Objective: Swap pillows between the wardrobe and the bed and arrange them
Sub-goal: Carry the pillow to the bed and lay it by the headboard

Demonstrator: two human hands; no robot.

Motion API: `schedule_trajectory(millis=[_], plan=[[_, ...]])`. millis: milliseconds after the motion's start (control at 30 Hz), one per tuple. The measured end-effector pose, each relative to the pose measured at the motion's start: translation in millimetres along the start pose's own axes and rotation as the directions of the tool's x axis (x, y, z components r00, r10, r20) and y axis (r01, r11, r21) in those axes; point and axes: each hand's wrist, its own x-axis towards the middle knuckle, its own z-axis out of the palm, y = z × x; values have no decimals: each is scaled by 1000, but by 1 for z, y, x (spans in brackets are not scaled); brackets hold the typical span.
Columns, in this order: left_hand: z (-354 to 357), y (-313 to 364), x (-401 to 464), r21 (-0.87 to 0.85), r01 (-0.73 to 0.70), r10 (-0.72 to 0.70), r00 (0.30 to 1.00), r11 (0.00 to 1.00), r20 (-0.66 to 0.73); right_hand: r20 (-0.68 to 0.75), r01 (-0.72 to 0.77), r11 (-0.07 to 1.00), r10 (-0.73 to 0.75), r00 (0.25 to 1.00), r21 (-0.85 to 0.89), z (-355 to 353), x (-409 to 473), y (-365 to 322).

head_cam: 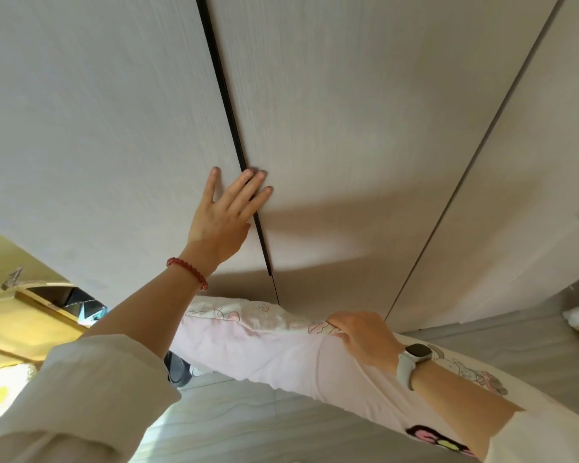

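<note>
Head view: the left hand (224, 208) lies flat, fingers spread, on the pale wardrobe doors (331, 128), across their dark seam (229, 105); the right hand (361, 335) is clenched on the edge of a pink printed pillow (281, 352) held low before the doors, above the grey floor (248, 422); a yellow wooden frame (20, 315) sits at left.

The wardrobe doors (331, 111) are faced in pale, matt wood-grain laminate, split by a dark matt handle strip (229, 105). Soft, creased pink printed cloth covers the pillow (281, 355). A red beaded bracelet (188, 272) is seen at seven o'clock, and a matt rubbery watch strap (405, 369) at four.
</note>
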Motion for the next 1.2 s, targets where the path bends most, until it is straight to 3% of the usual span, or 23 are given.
schedule_trajectory(millis=[133, 233, 333, 433, 533, 767, 933, 1067, 1200], plan=[[-23, 28, -9, -309, 78, -73, 997, 948, 26, -45, 40, 999, -40, 998, 8, 1, -2, -5], [-36, 65, -61, -571, 163, -126, 986, 805, 105, -83, 111, 994, -110, 991, 14, 3, -7, -17], [-49, 108, -138, -700, 235, -71, 964, 674, 256, -142, 218, 972, -228, 963, -86, 8, -11, -42], [-62, 136, -202, -705, 373, -85, 909, 603, 409, -122, 326, 944, -331, 936, -57, 30, -15, -69], [-71, 141, -254, -651, 538, -218, 833, 535, 508, -20, 408, 912, -409, 912, -39, 58, -19, -101], [-77, 99, -384, -528, 746, -571, 658, 406, 490, 129, 665, 747, -658, 742, -13, 116, -12, -226], [-95, 59, -507, -385, 885, -728, 442, 261, 523, 220, 804, 594, -788, 575, 25, 180, -10, -347], [-134, 37, -608, -191, 978, -796, 185, 88, 576, 308, 888, 444, -867, 392, 122, 239, -31, -449], [-180, 29, -686, 1, 996, -854, -75, -86, 515, 357, 926, 273, -918, 171, 260, 289, -63, -541]])
